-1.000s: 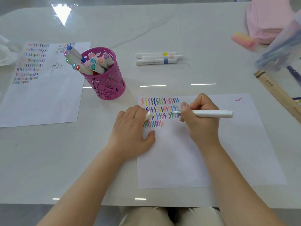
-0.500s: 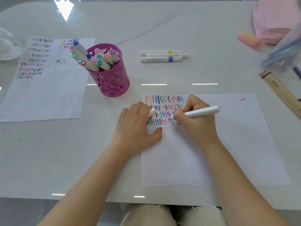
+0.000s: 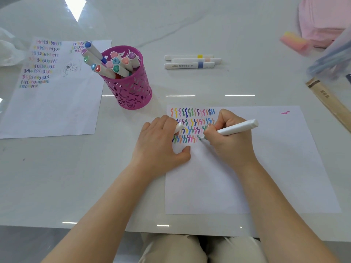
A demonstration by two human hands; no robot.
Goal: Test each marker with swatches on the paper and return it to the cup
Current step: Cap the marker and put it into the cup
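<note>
My right hand (image 3: 228, 141) grips a white marker (image 3: 238, 127) with its tip down on the white paper (image 3: 266, 168), at the right end of the bottom row of coloured swatches (image 3: 191, 126), where a green mark shows. My left hand (image 3: 161, 143) rests on the paper's left edge, its fingers curled round a white marker cap (image 3: 179, 127). A magenta perforated cup (image 3: 129, 86) stands up and to the left, holding several markers.
Three capped white markers (image 3: 191, 61) lie behind the paper. A second swatch sheet (image 3: 51, 88) lies at the left. A pink pouch (image 3: 322, 21), a pink-yellow eraser (image 3: 294, 42), a clear case (image 3: 330, 59) and a wooden box (image 3: 328, 103) sit at the right. The table's front edge is near my lap.
My right hand lowered the marker from the third swatch row to the end of the bottom row and put its tip on the paper. My left hand stayed in place.
</note>
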